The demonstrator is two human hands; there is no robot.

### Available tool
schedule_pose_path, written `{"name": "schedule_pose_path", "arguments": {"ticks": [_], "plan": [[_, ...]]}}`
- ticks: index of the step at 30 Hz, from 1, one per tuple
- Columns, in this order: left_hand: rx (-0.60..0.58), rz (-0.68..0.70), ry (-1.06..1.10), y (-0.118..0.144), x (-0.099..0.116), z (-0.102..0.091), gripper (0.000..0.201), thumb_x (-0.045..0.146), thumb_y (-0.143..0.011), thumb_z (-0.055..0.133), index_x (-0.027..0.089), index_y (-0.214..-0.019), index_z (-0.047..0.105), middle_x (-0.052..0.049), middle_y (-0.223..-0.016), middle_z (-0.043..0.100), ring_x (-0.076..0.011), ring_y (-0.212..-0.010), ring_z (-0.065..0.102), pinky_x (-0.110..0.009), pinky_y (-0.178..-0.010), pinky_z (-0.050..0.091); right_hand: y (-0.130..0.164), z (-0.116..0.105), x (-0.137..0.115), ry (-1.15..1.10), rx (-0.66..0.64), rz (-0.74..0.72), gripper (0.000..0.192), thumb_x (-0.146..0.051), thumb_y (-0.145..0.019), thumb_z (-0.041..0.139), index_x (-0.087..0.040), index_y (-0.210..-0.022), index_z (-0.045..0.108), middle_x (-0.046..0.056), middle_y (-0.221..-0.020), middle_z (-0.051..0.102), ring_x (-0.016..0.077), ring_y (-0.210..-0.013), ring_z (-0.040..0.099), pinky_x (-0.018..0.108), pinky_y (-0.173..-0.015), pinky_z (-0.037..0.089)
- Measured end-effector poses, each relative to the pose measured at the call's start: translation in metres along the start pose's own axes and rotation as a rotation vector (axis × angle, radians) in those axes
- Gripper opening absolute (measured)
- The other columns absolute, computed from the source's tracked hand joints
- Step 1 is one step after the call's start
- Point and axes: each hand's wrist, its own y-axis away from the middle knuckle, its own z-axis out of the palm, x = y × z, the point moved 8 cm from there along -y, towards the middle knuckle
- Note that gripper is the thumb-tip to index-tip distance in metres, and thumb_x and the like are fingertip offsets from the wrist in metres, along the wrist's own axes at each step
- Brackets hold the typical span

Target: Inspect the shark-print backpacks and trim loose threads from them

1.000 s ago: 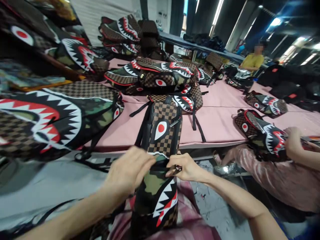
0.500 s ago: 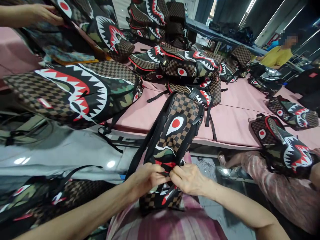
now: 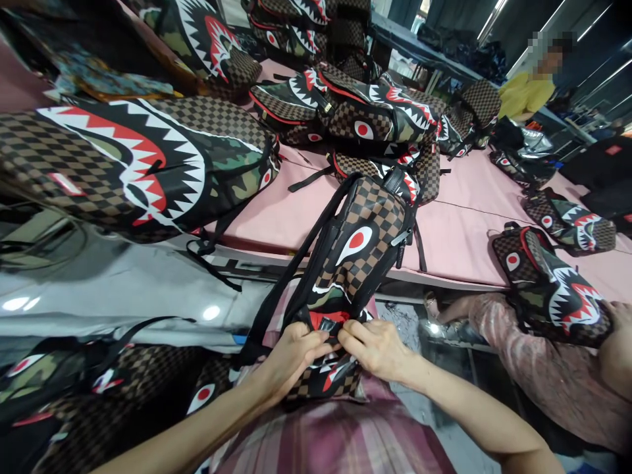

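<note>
Backpack (image 3: 370,243) of smooth brown-and-black checked material, a narrow box with rounded edges, lies between and beyond your two grips, its lower end over the pink-and-maroon plaid cloth (image 3: 326,434) at your lap. Its long axis runs away from you and leans rightward, the end with the short black carry handle (image 3: 394,179) pointing outward over the pink-covered flat table (image 3: 459,230); you cannot tell whether it touches there. One red-and-white teardrop eye is printed beyond the grips, with green camouflage nearer them. One slim silver zip pull (image 3: 401,237) hangs beyond the right grip (image 3: 374,347), and a flat black webbing strap (image 3: 266,316) slants past the left grip (image 3: 303,345). Both grips have thumb and fingers pressed together, pinching opposite sides of an opening where bright red lining (image 3: 322,315) shows; the exact edge held is hidden.

Left of your left grip lies one large, bulging checked bag with white shark teeth (image 3: 162,164). Beyond your grips is a heap of similar checked bags (image 3: 370,125), overlapping too much for you to count. Well right of your right grip are two smaller camouflage-and-check bags (image 3: 570,220), the nearer touched by another person's hand (image 3: 613,345).
</note>
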Motion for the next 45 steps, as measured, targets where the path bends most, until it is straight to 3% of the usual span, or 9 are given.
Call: {"name": "schedule_pose_path", "arguments": {"ticks": [7, 17, 21, 28, 31, 35, 37, 41, 45], "plan": [[-0.052, -0.007, 0.083, 0.0, 0.0, 0.008, 0.019, 0.02, -0.059, 0.074, 0.012, -0.056, 0.057, -0.004, -0.071, 0.065, -0.0176, -0.076, 0.062, -0.042, -0.088, 0.05, 0.016, -0.001, 0.013, -0.164, -0.034, 0.078, 0.036, -0.01, -0.087, 0.033, -0.017, -0.12, 0.047, 0.007, -0.114, 0.061, 0.0098, -0.069, 0.058, 0.022, -0.054, 0.04], [0.024, -0.051, 0.261, 0.005, -0.011, 0.014, 0.024, 0.014, -0.059, 0.077, 0.012, -0.058, 0.053, 0.0, -0.069, 0.06, -0.0169, -0.079, 0.065, -0.042, -0.094, 0.049, 0.033, 0.003, 0.026, -0.425, 0.209, 0.16, 0.031, -0.034, -0.094, 0.031, -0.017, -0.104, 0.054, 0.008, -0.093, 0.064, 0.0135, -0.08, 0.061, 0.024, -0.066, 0.047], [0.015, -0.046, 0.276, 0.001, -0.011, 0.012, 0.028, 0.016, -0.056, 0.078, 0.013, -0.054, 0.05, 0.002, -0.062, 0.057, -0.016, -0.074, 0.065, -0.042, -0.092, 0.049, 0.03, 0.009, 0.025, -0.395, 0.157, 0.167, 0.029, -0.034, -0.094, 0.033, -0.018, -0.103, 0.055, 0.007, -0.093, 0.063, 0.0125, -0.077, 0.06, 0.023, -0.063, 0.046], [-0.047, -0.115, -0.088, 0.004, 0.0, 0.019, 0.023, 0.033, -0.067, 0.07, 0.012, -0.067, 0.063, -0.009, -0.076, 0.07, -0.0234, -0.081, 0.067, -0.037, -0.084, 0.053, 0.027, -0.008, 0.034, -0.444, 0.224, 0.208, 0.025, -0.031, -0.091, 0.038, -0.016, -0.101, 0.056, 0.007, -0.09, 0.062, 0.0129, -0.077, 0.06, 0.022, -0.061, 0.046], [-0.076, 0.172, -0.662, 0.006, 0.035, 0.02, 0.026, 0.036, -0.08, 0.053, 0.014, -0.082, 0.068, -0.01, -0.081, 0.072, -0.0243, -0.079, 0.067, -0.037, -0.074, 0.054, 0.023, -0.019, 0.047, -0.472, 0.29, 0.292, 0.02, -0.022, -0.089, 0.041, -0.016, -0.099, 0.058, 0.006, -0.086, 0.061, 0.0114, -0.072, 0.058, 0.021, -0.058, 0.045], [0.053, 1.103, -1.336, 0.021, 0.091, 0.051, 0.025, 0.024, -0.082, 0.05, 0.023, -0.1, 0.068, -0.006, -0.102, 0.069, -0.0279, -0.103, 0.058, -0.046, -0.09, 0.044, 0.016, -0.03, 0.066, -0.509, 0.442, 0.394, 0.022, -0.017, -0.086, 0.044, -0.018, -0.1, 0.061, 0.006, -0.087, 0.059, 0.0121, -0.073, 0.058, 0.022, -0.058, 0.047], [0.147, 1.366, -1.569, 0.019, 0.093, 0.062, 0.03, 0.018, -0.083, 0.05, 0.025, -0.107, 0.065, -0.006, -0.116, 0.064, -0.0318, -0.118, 0.046, -0.055, -0.098, 0.034, 0.02, -0.039, 0.087, -0.544, 0.635, 0.518, 0.019, -0.019, -0.086, 0.046, -0.019, -0.097, 0.062, 0.007, -0.09, 0.06, 0.0145, -0.081, 0.059, 0.026, -0.066, 0.048], [0.222, 1.474, -1.814, 0.0, 0.081, 0.062, 0.041, 0.011, -0.081, 0.049, 0.029, -0.117, 0.059, -0.005, -0.127, 0.056, -0.0333, -0.129, 0.032, -0.059, -0.101, 0.028, 0.028, -0.052, 0.144, -0.554, 0.893, 0.821, 0.022, -0.027, -0.084, 0.052, -0.019, -0.104, 0.058, 0.009, -0.1, 0.058, 0.0164, -0.088, 0.057, 0.027, -0.07, 0.047], [0.307, 1.473, -1.664, 0.0, 0.085, 0.048, 0.05, 0.018, -0.083, 0.05, 0.029, -0.131, 0.044, -0.01, -0.141, 0.04, -0.036, -0.134, 0.021, -0.057, -0.099, 0.032, 0.001, -0.062, 0.182, -0.531, 0.776, 0.875, 0.039, -0.035, -0.071, 0.066, -0.017, -0.104, 0.058, 0.004, -0.084, 0.06, 0.0164, -0.078, 0.056, 0.028, -0.068, 0.045]]}}
